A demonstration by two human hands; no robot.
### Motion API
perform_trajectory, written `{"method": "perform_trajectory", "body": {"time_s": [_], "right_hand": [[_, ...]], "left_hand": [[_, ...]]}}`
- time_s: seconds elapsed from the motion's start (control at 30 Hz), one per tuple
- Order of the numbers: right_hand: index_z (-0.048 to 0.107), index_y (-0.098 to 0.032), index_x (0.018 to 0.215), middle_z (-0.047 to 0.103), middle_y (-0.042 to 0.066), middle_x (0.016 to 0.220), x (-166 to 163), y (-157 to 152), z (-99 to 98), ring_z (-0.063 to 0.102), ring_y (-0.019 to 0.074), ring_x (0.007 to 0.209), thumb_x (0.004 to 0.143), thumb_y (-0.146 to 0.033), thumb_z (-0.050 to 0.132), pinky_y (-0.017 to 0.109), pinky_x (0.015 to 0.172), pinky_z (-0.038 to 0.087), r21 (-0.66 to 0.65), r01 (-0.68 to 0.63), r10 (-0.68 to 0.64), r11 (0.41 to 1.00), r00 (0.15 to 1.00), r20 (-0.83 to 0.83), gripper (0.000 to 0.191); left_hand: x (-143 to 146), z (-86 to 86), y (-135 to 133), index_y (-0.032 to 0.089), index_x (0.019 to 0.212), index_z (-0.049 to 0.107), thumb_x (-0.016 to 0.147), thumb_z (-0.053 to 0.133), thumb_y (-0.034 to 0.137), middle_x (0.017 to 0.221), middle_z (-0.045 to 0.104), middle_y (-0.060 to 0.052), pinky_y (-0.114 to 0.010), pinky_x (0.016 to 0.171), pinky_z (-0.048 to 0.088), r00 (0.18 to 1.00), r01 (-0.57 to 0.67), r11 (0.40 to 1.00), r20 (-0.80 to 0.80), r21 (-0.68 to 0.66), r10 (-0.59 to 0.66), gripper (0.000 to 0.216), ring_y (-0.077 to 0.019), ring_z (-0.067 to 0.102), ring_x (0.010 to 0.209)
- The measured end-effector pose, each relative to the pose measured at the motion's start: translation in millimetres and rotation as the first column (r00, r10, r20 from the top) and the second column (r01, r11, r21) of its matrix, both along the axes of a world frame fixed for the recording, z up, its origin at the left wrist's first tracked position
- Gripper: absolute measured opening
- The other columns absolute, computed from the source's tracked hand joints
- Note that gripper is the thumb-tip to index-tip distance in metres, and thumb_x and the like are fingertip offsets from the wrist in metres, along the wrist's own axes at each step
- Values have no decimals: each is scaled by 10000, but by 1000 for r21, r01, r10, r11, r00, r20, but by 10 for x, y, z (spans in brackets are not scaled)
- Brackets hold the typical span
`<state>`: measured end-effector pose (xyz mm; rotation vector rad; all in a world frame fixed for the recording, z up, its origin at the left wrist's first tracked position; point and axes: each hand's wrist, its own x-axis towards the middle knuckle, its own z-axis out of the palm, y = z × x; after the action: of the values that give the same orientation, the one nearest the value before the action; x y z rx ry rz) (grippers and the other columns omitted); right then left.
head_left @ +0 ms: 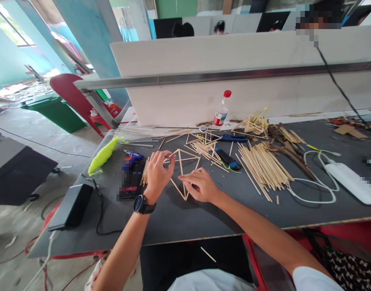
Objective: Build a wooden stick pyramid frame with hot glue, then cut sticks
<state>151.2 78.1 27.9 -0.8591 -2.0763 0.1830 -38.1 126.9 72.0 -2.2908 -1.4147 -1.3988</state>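
Observation:
Between my hands, on the dark table, a frame of thin wooden sticks (181,165) stands with triangular sides. My left hand (159,169), wearing a black watch (140,203), has thumb and forefinger closed at the frame's upper left edge. Lower down, my right hand (201,185) pinches by the upright stick facing me; its fingertips partly cover the stick. A short row of sticks (145,171) lies behind my left hand, beside a phone (132,182). The blue glue gun (132,158) rests just beyond the phone.
Many loose sticks (264,167) are spread at right, near a white power bank (353,182). A blue-black tool (227,159), a bottle (221,109) and more stick frames (253,123) lie toward the partition (203,101). At left are yellow-green twine (103,155) and a black box (72,206).

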Motion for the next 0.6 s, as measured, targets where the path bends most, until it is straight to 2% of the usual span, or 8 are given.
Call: {"method": "perform_trajectory", "body": {"time_s": [0.07, 0.17, 0.27, 0.33, 0.43, 0.6], "right_hand": [[718, -241, 1155, 807, 5, 956, 0, -2, 6, 650, 144, 684, 989, -225, 511, 361, 730, 367, -4, 0, 0, 1000, 1000, 3, 266], [719, -234, 1153, 804, 10, 973, 1, -6, 27, 681, 152, 754, 993, -225, 511, 366, 732, 363, -15, -11, 11, 1000, 1000, 8, 263], [720, -241, 1146, 802, 11, 991, 5, -7, 44, 697, 161, 801, 995, -230, 514, 369, 738, 366, -22, -19, 20, 1000, 1000, 12, 255], [723, -241, 1135, 802, 14, 980, 7, -5, 50, 698, 166, 796, 996, -237, 514, 370, 737, 370, -31, -16, 16, 999, 1000, 16, 251], [723, -237, 1126, 803, 14, 977, 6, -3, 50, 700, 168, 797, 998, -240, 511, 371, 741, 374, -36, -18, 19, 999, 1000, 17, 248], [716, -251, 1145, 800, 8, 1012, 6, 5, 29, 701, 175, 829, 998, -234, 511, 371, 755, 371, -12, -23, 23, 1000, 1000, 18, 253]], "left_hand": [[22, -28, -44, 191, 864, 656, 950, 598, 278, 767, 664, -37, -298, 728, 456, 999, 11, 999, 47, -31, -10, 135, -177, 582, 732], [73, -78, -119, 185, 830, 685, 973, 563, 323, 727, 679, -23, -256, 615, 432, 986, 93, 982, 154, -165, -67, 233, -129, 558, 608], [121, -117, -173, 174, 897, 728, 993, 519, 399, 804, 735, -50, -229, 527, 414, 945, 228, 916, 300, -330, -127, 321, -127, 603, 615], [139, -137, -186, 164, 951, 741, 997, 501, 445, 863, 755, -76, -217, 500, 425, 907, 306, 869, 397, -389, -142, 372, -141, 638, 649], [141, -170, -185, 159, 1011, 749, 993, 504, 482, 889, 764, -87, -211, 493, 451, 863, 374, 830, 482, -413, -150, 406, -138, 636, 627], [132, -234, -180, 165, 1001, 762, 975, 549, 471, 865, 763, -85, -213, 507, 486, 845, 436, 797, 495, -417, -203, 374, -134, 651, 601]]}}
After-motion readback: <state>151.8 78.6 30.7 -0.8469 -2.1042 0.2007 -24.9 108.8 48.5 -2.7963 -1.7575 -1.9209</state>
